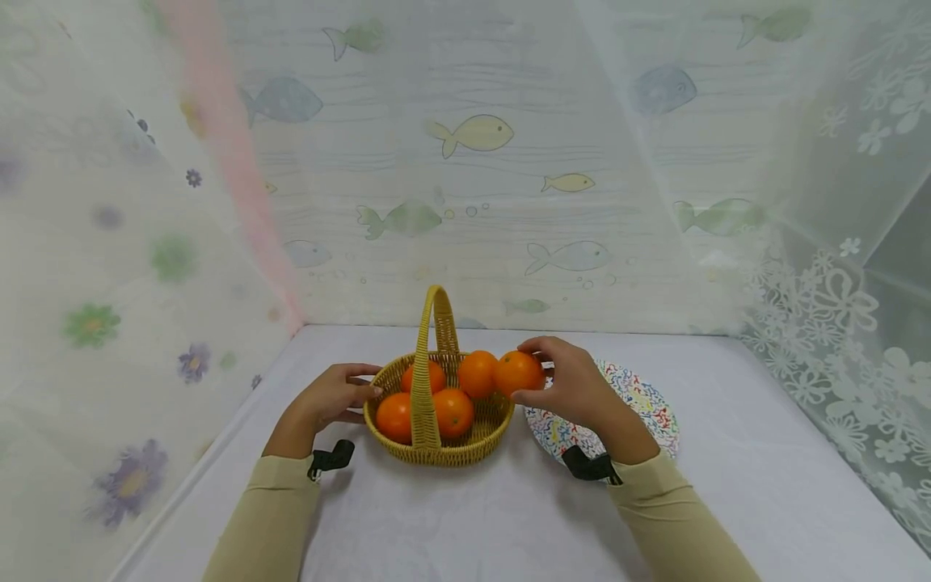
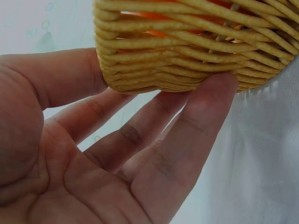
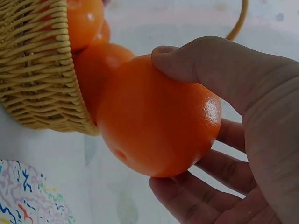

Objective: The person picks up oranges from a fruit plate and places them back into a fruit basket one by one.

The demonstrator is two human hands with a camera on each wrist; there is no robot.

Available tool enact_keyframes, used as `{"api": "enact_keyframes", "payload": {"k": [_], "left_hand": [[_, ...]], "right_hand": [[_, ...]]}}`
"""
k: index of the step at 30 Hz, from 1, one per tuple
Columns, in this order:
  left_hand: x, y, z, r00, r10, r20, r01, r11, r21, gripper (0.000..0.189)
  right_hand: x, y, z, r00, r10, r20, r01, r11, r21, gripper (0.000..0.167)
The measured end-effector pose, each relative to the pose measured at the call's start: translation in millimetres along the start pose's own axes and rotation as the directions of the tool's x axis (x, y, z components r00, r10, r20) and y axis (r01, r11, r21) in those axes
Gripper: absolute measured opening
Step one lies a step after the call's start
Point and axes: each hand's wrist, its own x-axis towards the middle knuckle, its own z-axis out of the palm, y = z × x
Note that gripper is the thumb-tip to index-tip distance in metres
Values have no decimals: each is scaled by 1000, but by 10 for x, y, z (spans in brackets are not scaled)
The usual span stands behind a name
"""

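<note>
A yellow wicker basket (image 1: 457, 457) with a tall arched handle stands on the table holding several oranges, among them a front one (image 1: 452, 414) and one by the right rim (image 1: 478, 373). My left hand (image 1: 336, 396) grips the basket's left side, thumb at the rim and the other fingers spread along the wicker; some fingertips are hidden behind it in the left wrist view. Over the basket's right rim, my right hand (image 1: 570, 386) holds another orange (image 3: 159, 119) between thumb and fingers. That orange appears against the one by the rim.
A round plate (image 1: 650, 404) with a multicoloured squiggle pattern lies right of the basket, partly under my right forearm. White cloth covers the table (image 1: 465, 525). Sheer curtains with fish and flowers (image 1: 480, 133) hang behind and at both sides.
</note>
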Motion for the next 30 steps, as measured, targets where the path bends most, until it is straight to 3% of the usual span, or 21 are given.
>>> {"api": "enact_keyframes", "payload": {"k": [19,30], "left_hand": [[15,-8,-6,1000,1,-6,-1,1000,-7,57],[-19,13,-1,1000,-3,-7,3,1000,5,58]], "right_hand": [[9,-48,216,992,-123,13,124,992,-20,63],[4,-79,315,996,-74,50,75,997,-15,64]]}}
